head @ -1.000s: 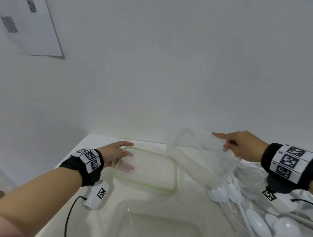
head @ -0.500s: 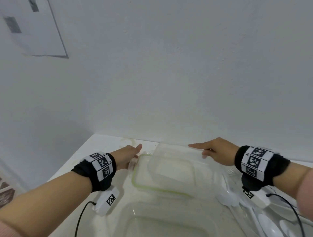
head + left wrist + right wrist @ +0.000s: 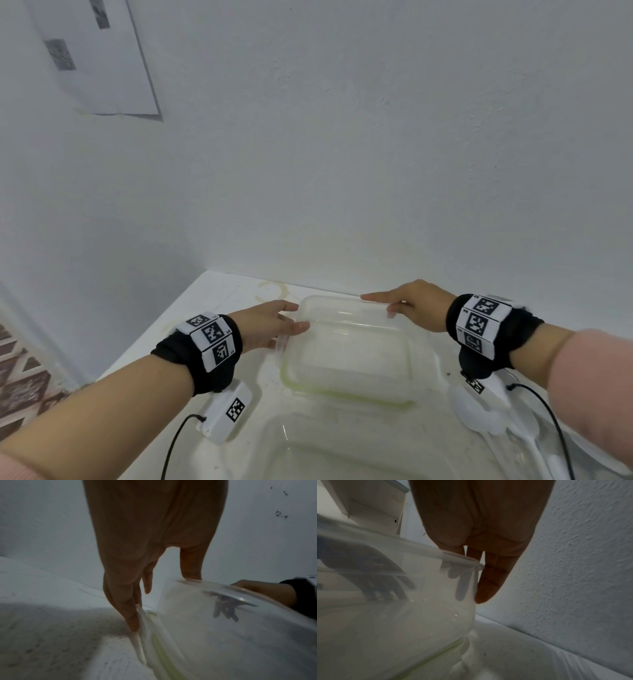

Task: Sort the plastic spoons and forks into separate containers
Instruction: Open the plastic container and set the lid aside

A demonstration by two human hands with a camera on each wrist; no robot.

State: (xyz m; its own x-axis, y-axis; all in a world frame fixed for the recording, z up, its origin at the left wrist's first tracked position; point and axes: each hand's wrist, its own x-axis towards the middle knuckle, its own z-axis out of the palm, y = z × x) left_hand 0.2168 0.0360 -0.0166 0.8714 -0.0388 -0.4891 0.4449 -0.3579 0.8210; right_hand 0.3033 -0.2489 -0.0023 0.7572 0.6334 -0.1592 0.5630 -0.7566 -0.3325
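Head view alone shows spoons [image 3: 479,414] beside container [image 3: 346,359].

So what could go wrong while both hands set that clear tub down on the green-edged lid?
The clear container is held only by fingertips at its rim, left hand and right hand, so it might slip. It may settle crooked on the green-rimmed lid. The right wrist's cable could drag the spoons.
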